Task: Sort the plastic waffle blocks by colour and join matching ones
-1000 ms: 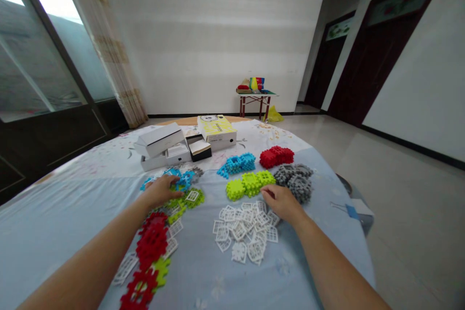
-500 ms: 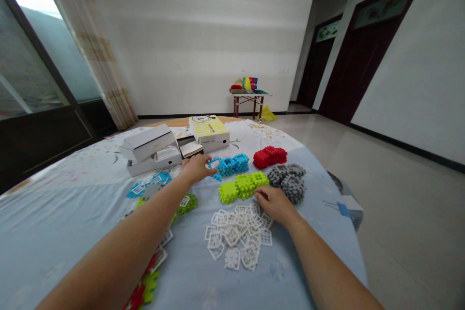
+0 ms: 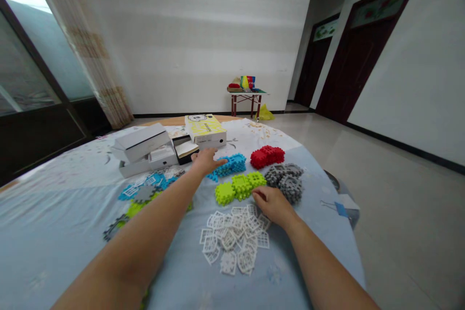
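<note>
My left hand reaches over the left end of a row of blue interlocking plastic pieces. Its thumb is stretched out to the right, apart from the fingers; the far fingertips are partly hidden, and no held piece shows. My right hand rests on the table with curled fingers and nothing visible in them. It lies just below the right end of the lime green stacked pieces. White window-shaped pieces are spread in a loose pile left of this hand. Grey pieces stand stacked beyond it.
Red stacked pieces are at the back right. White open boxes, a small black box and a yellow printed box stand at the back left. Mixed blue, grey and green pieces lie beside my left forearm.
My left hand has moved a little right and farther away, over the blue row. My right hand stays by the green pieces. The view has shifted slightly.
</note>
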The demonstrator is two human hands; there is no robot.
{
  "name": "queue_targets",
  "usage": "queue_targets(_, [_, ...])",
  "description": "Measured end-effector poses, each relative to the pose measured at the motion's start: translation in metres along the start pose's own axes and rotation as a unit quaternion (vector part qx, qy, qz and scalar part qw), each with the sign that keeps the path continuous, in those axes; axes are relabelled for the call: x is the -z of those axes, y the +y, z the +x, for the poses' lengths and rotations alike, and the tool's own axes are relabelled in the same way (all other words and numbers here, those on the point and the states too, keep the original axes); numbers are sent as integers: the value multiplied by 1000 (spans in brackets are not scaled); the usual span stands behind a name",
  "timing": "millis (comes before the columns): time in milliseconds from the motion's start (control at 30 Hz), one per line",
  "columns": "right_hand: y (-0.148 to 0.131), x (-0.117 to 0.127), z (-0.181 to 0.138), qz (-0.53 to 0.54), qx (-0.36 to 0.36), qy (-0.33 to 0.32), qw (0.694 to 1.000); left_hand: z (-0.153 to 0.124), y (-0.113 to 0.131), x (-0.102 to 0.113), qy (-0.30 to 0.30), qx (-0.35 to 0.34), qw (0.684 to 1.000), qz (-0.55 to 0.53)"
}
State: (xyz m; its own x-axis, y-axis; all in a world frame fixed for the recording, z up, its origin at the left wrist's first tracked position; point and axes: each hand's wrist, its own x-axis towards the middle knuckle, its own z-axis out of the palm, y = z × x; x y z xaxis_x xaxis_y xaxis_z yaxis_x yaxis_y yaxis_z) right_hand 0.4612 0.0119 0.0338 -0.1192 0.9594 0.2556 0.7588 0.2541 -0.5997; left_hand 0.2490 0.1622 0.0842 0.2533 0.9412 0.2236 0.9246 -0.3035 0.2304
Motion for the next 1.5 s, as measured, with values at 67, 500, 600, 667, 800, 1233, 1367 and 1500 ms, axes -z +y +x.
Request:
queue_targets(67, [1, -1, -1, 6, 2, 1, 1000, -10, -13, 5, 44, -2, 999, -27])
queue_targets(500, [11, -8, -1, 18, 1, -7, 1000, -123, -151, 48, 52, 125, 989, -64])
queue_targets(600, [12, -9, -1, 16, 2, -7, 1000, -144, -159, 48, 34, 127, 989, -66])
queue_targets(667, [13, -10, -2, 15, 2, -4, 1000, -152, -154, 48, 29, 122, 990, -59])
queue_targets(800, [15, -11, -2, 13, -5, 1, 1000, -154, -130, 50, 31, 73, 996, -45])
queue_targets(1233, [23, -15, -1, 35, -22, 10, 999, -159, -94, 20, -41, -79, 995, 36])
queue_targets(1367, [23, -15, -1, 34, -26, 11, 999, -157, -93, 20, -36, -71, 995, 55])
queue_targets(1500, [20, -14, -1, 33, -33, 4, 999, -157, -93, 19, -24, -61, 996, 60])
